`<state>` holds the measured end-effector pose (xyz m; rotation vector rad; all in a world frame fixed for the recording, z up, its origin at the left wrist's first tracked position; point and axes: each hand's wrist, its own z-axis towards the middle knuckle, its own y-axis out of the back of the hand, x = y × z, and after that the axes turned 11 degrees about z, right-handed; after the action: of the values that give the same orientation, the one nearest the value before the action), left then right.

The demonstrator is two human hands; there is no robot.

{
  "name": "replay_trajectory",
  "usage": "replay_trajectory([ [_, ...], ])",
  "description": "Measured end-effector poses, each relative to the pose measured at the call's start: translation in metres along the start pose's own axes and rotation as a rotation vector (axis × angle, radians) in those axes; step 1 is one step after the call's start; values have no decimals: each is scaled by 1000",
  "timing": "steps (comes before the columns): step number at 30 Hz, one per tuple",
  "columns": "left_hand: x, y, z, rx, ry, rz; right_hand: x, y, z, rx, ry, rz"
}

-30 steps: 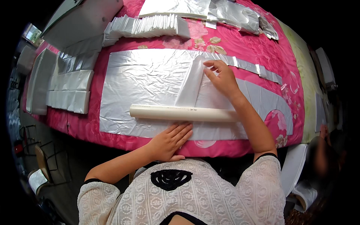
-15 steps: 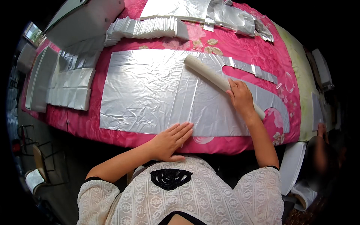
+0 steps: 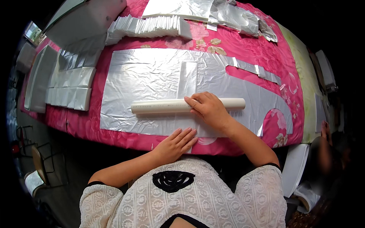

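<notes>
A silver plastic apron with cut-out strap ends lies flat on the table, its left part wrinkled. A narrow folded silver strip runs across its middle, from the far side toward me. My right hand is wrapped over a cream-white tube, which lies crosswise over the apron and covers part of the strip. At the near edge, my left hand rests flat with fingers stretched out, over the strip's near end.
Several folded silver packets lie at the left beside a white bin. A row of folded white packets and more silver sheeting stand at the back. Pink floral cloth covers the table. Another person's arm shows at far right.
My right hand has brought the tube left and nearer, turning it from slanted to nearly level. The narrow strip now shows plainly behind it. My left hand stays almost in place.
</notes>
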<state>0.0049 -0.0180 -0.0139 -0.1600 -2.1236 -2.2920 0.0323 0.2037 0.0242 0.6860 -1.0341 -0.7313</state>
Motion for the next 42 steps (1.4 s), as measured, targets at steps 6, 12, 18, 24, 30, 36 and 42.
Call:
replay_trajectory([
  [6,10,2,-2,4,-69,-171,-76,0,67,-160,-77,-88],
  [12,39,13,-14,-47,-95,-510,-61,1,61,-246,-6,-34],
  [18,45,3,-21,-217,-282,-332,5,-11,-9,144,25,271],
  [24,51,12,-18,-365,-110,-636,22,-13,-26,111,-11,276],
  [30,71,36,-2,-282,74,-591,22,-33,-29,-102,-55,194],
  [36,77,14,10,-146,97,-282,21,-29,-30,-132,-60,124],
  [42,78,19,19,-212,365,-655,15,-17,-20,-141,-295,330],
])
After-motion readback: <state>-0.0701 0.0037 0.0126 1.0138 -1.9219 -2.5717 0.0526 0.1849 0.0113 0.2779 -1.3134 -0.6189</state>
